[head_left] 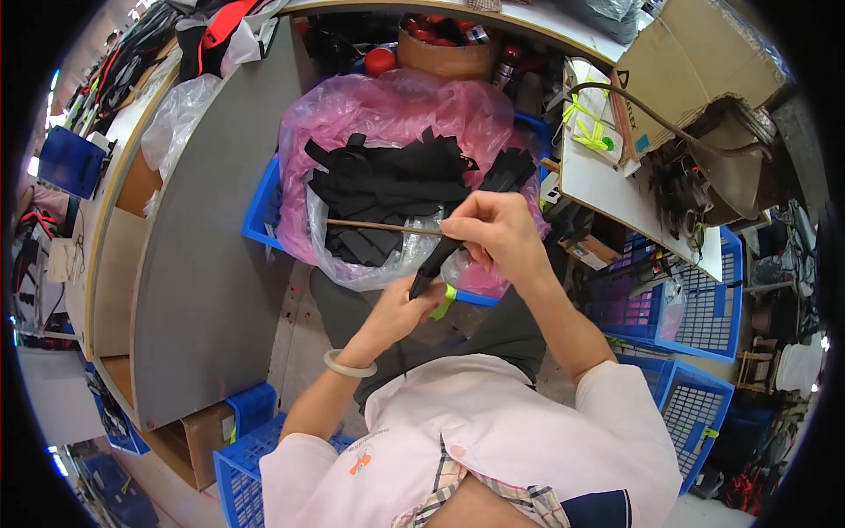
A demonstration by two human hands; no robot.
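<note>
My left hand [398, 315], with a pale bangle on its wrist, is closed round the lower end of a narrow black fabric strap [433, 264]. My right hand [500, 236] pinches the strap's upper end and a thin brown rod [378, 226]. The rod points left over a heap of black fabric pieces [387, 180]. These lie in a pink and clear plastic bag [352, 101] that lines a blue crate [262, 201] in front of me. A yellow-green strip [445, 304] shows just beside my left hand.
A grey panel [211, 229] rises on the left. To the right stand a small white table [629, 198] and blue crates [695, 405]. A cardboard box [704, 53] sits at the upper right. Behind the bag is a round brown tub [444, 58] with red items.
</note>
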